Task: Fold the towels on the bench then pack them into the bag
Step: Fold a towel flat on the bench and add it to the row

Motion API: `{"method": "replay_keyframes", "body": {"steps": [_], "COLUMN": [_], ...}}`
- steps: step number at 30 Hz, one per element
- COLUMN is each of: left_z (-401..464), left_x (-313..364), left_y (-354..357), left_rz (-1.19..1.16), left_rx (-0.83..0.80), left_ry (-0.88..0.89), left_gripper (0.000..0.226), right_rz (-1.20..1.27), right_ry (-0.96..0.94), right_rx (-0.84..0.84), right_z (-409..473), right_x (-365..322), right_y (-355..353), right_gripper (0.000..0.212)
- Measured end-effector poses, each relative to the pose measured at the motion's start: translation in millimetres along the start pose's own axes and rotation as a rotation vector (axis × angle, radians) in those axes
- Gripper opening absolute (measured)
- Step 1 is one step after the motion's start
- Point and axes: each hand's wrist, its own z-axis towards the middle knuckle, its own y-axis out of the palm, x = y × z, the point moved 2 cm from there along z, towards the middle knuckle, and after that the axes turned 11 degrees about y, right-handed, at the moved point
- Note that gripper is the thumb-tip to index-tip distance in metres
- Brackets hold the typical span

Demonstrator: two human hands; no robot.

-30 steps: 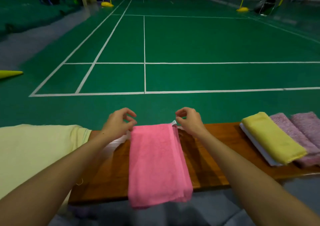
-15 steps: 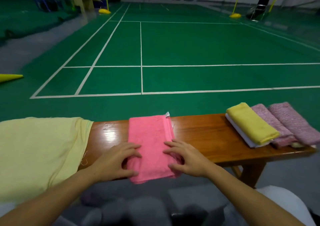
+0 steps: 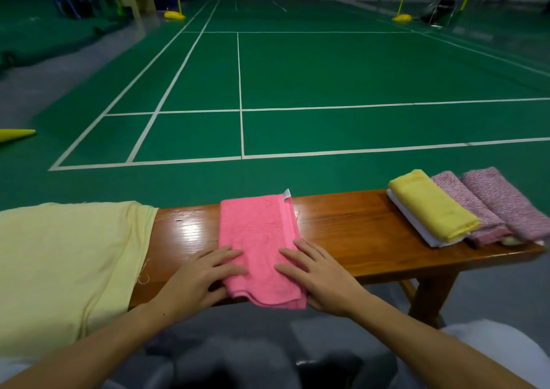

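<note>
While both palms lie flat, I note my left hand (image 3: 198, 281) pressing the pink towel (image 3: 259, 240) at its 9 o'clock edge, fingers straight and spread, grasping nothing. My right hand (image 3: 320, 278) does the same at the towel's 3 o'clock edge. Pink towel folded into a long strip across the wooden bench (image 3: 351, 225), near end draping over the front edge. Folded yellow towel (image 3: 431, 207) sits on a white one at 2 o'clock, mauve towels (image 3: 488, 204) just beside. Pale yellow cloth (image 3: 65, 263) covers the bench at 9 o'clock.
</note>
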Motion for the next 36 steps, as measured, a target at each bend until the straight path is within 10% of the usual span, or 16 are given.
{"method": "replay_keyframes", "body": {"steps": [16, 26, 36], "left_z": [25, 41, 64], "left_x": [22, 13, -15], "left_y": [-31, -22, -34], "left_rz": [-0.753, -1.15, -1.108], "left_rx": [0.27, 0.477, 0.638], "left_ry": [-0.31, -0.812, -0.883], "left_gripper": [0.017, 0.023, 0.023], "right_rz": [1.006, 1.768, 1.435], "right_ry": [0.425, 0.799, 0.918], "right_rx": [0.127, -0.168, 0.182], "right_z": [0, 26, 77], "right_x": [-3, -5, 21], "right_y": [-49, -50, -34], "right_gripper": [0.018, 0.017, 0.015]}}
